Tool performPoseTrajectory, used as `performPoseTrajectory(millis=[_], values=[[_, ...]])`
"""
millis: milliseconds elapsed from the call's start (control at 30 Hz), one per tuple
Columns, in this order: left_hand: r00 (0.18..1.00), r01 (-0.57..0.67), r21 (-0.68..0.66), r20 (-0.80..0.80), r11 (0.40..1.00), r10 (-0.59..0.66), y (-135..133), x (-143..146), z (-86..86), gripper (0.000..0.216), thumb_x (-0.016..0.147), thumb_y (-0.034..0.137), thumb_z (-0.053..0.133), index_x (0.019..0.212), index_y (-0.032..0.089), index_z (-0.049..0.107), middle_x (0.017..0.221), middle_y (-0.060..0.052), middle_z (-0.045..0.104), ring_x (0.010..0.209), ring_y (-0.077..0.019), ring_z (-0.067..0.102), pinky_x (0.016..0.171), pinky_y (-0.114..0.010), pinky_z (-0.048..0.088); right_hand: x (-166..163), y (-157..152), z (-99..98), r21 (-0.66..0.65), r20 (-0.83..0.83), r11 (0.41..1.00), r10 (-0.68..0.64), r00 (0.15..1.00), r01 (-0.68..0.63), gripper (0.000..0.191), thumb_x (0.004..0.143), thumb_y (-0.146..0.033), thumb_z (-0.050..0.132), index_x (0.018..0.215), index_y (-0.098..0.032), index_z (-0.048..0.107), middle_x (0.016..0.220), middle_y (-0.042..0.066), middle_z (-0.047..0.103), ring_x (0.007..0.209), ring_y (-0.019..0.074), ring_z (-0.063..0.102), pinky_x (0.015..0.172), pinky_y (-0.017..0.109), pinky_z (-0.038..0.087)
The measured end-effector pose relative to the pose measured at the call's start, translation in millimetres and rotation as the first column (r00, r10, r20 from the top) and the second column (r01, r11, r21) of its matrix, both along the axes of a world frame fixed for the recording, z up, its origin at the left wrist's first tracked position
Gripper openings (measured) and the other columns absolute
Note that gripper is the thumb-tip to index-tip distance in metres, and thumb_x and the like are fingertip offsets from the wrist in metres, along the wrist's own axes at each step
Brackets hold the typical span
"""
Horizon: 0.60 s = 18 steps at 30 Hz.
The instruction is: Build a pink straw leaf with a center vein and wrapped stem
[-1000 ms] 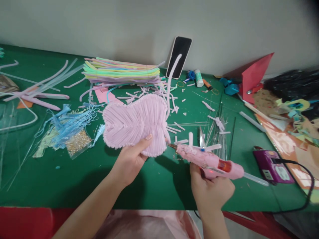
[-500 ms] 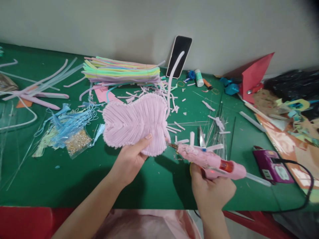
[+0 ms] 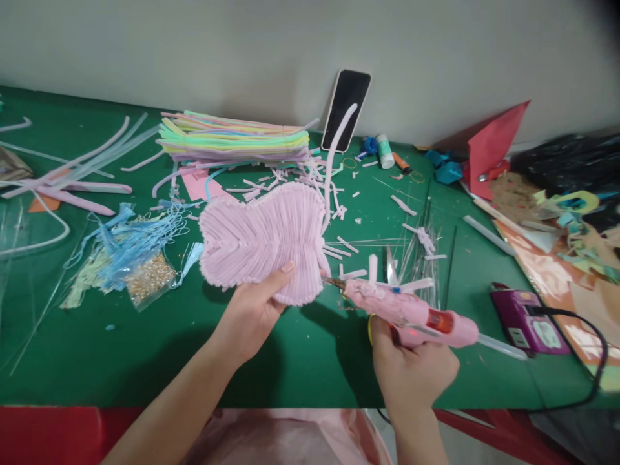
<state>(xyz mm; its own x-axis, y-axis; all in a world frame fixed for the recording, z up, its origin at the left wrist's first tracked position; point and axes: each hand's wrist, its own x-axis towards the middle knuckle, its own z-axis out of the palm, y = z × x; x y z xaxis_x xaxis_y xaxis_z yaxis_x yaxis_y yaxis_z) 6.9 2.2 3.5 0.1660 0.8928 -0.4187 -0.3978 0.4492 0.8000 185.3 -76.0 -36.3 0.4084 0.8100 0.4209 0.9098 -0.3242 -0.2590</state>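
My left hand (image 3: 259, 310) grips the lower edge of a pale purple panel of pipe cleaners (image 3: 264, 239), thumb on its front face and the other fingers behind. One loose pipe cleaner (image 3: 332, 158) rises in a curve from the panel's right side. In my right hand (image 3: 411, 371) is a pink hot glue gun (image 3: 407, 307), with a clear glue stick (image 3: 501, 347) sticking out of its back. The gun's metal nozzle points left, at or very near the panel's lower right edge. Scissors (image 3: 390, 266) lie behind the gun, partly covered by it.
A bundle of coloured pipe cleaners (image 3: 237, 139) and a propped phone (image 3: 346, 110) stand at the back. Blue tassels (image 3: 140, 236) and a bag of gold beads (image 3: 151, 279) lie left. Cut pieces and thin wires (image 3: 431, 258) are scattered right, near a purple power socket box (image 3: 527, 323).
Almost nothing differs. The view has shifted very slightly; both hands, the panel and the glue gun keep practically the same positions.
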Motion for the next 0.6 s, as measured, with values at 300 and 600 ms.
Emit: performPoseTrajectory(millis=[300,600], values=[[1.000,0.001,0.009,-0.007,1.000,-0.001,-1,-1,-1.7,0.025,0.074,0.025,0.075,0.098,0.018,0.075,0.122,-0.006,0.069,0.136,-0.0300,0.041,0.119,-0.037,0.024,0,3,6.6,0.059,-0.332,0.971,-0.200,0.922,0.232,0.034,0.066,-0.048,0.069,0.051,-0.022,0.052,0.043,0.002,0.050,0.043,0.0197,0.052,0.047,0.031,0.040],[0.997,0.039,0.024,0.062,0.999,-0.040,-1,-3,-5.4,0.053,0.084,0.024,0.068,0.135,0.025,0.055,0.130,-0.007,0.065,0.133,-0.0267,0.047,0.119,-0.038,0.025,66,4,-0.3,-0.338,-0.127,0.901,-0.331,0.935,0.273,0.076,0.070,-0.065,0.062,0.111,-0.001,0.060,0.089,0.022,0.064,0.084,0.0376,0.059,0.070,0.047,0.045]])
